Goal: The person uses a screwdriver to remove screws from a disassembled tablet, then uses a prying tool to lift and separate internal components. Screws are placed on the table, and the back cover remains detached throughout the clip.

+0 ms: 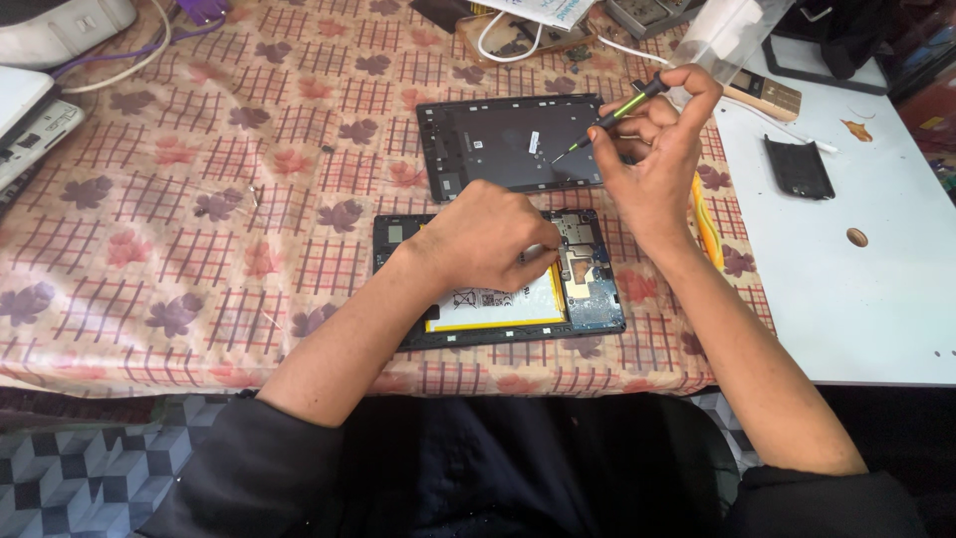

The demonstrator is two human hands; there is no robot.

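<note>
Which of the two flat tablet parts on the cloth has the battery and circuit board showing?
The opened tablet nearest the person, under the left hand; the back cover beyond it is a plain dark panel.

Under my left hand the table's patterned cloth carries the opened tablet. Its dark back cover lies just beyond, below my right hand. Right of that hand, the white tabletop bears a small black cover.

Bare tablecloth leftward; back cover just beyond opened tablet
</note>
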